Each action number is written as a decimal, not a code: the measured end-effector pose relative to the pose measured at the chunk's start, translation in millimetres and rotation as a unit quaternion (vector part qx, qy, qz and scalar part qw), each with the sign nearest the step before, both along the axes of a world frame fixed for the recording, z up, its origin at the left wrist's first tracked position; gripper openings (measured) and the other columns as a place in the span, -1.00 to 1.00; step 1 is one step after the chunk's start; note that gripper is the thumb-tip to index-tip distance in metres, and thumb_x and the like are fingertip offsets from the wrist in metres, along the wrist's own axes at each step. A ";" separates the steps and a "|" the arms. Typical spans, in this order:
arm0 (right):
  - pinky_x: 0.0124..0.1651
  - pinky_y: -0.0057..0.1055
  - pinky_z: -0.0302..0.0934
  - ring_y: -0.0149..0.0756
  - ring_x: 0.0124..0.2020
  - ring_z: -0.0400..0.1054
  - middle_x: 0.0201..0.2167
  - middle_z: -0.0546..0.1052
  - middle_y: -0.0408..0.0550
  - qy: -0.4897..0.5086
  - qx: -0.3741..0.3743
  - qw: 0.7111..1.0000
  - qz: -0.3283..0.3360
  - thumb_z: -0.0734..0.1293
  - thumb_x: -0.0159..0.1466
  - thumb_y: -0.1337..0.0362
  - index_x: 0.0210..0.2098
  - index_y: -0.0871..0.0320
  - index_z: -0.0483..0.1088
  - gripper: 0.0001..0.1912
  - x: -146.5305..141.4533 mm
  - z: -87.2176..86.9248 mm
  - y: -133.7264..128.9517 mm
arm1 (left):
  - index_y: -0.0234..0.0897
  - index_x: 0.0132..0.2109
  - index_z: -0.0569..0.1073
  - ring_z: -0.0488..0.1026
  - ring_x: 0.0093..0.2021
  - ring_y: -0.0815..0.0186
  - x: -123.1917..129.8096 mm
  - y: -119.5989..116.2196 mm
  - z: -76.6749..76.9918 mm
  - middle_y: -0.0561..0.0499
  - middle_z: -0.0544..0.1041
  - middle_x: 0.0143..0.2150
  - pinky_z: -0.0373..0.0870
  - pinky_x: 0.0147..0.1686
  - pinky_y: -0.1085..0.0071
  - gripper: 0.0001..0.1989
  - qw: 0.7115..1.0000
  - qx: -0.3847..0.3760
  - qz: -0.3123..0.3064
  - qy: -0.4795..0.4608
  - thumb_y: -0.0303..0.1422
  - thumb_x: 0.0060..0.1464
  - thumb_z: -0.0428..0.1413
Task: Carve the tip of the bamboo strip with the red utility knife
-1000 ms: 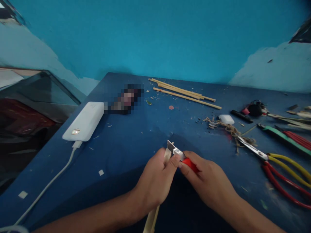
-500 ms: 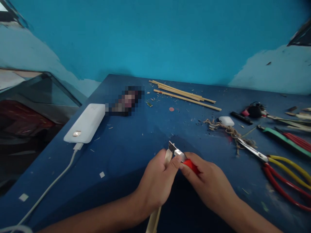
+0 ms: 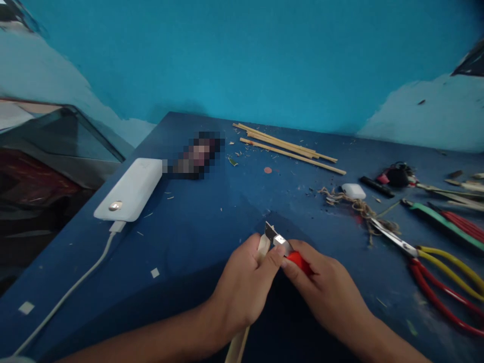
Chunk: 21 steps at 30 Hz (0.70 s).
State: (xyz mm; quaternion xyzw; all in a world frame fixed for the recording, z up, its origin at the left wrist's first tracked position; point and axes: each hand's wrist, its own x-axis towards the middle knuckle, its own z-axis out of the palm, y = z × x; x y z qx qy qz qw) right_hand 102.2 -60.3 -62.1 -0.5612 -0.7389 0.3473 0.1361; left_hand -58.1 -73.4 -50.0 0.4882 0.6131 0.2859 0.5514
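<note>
My left hand [image 3: 245, 280] is closed around a pale flat bamboo strip [image 3: 237, 347], whose upper end sticks out above the fingers while its lower end runs off the bottom of the view. In my right hand [image 3: 321, 277] is a red-handled utility knife [image 3: 298, 262], gripped by its handle. The knife's short blade lies against the upper end of the strip. My left thumb rests on the knife's metal collar, so the two hands almost meet. Part of the strip is hidden inside my left fist.
Thin bamboo sticks [image 3: 291, 151] lie near the wall. At left are a white power bank [image 3: 130, 189] with a cable and a blurred-out dark object [image 3: 196, 156]. On the right lie scissors [image 3: 416, 252], twine [image 3: 359, 204], a white earbud case [image 3: 353, 190] and green-handled pliers [image 3: 446, 222].
The view has shifted slightly. Both hands keep their grips, and the blade stays at the strip's upper end with hardly any movement.
</note>
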 end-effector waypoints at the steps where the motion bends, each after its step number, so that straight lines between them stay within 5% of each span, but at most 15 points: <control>1: -0.31 -0.35 0.19 -0.26 -0.44 0.39 -0.47 0.48 -0.21 0.002 0.002 1.000 -0.001 0.15 0.30 0.07 -0.29 0.00 0.31 -0.80 -0.1 -0.3 -0.4 | -0.24 -0.34 0.29 0.14 -0.62 0.47 -0.1 0.3 0.3 0.21 0.17 -0.65 0.16 -0.56 0.53 -0.66 1.000 -0.007 0.001 -0.002 -0.05 0.14 -0.08; 11: -0.34 -0.34 0.17 -0.25 -0.44 0.37 -0.47 0.49 -0.17 0.008 -0.002 1.000 -0.018 0.17 0.29 0.08 -0.23 0.03 0.32 -0.80 -3.4 0.7 0.6 | -0.23 -0.27 0.31 0.12 -0.76 0.49 -0.1 1.0 -0.6 0.23 0.16 -0.70 0.05 -0.80 0.60 -0.68 0.997 -0.063 0.021 -0.046 -0.05 0.10 -0.05; 21: -0.53 -0.51 -0.03 -0.45 -0.56 0.04 -0.57 0.22 -0.25 0.113 -0.116 0.978 0.132 0.14 0.33 0.09 -0.38 0.14 0.28 -0.71 14.2 22.0 10.5 | -0.23 -0.32 0.24 0.12 -0.78 0.53 -9.1 6.1 7.4 0.29 0.13 -0.72 0.09 -0.81 0.65 -0.77 0.985 -0.121 -0.061 -0.110 -0.18 0.05 0.06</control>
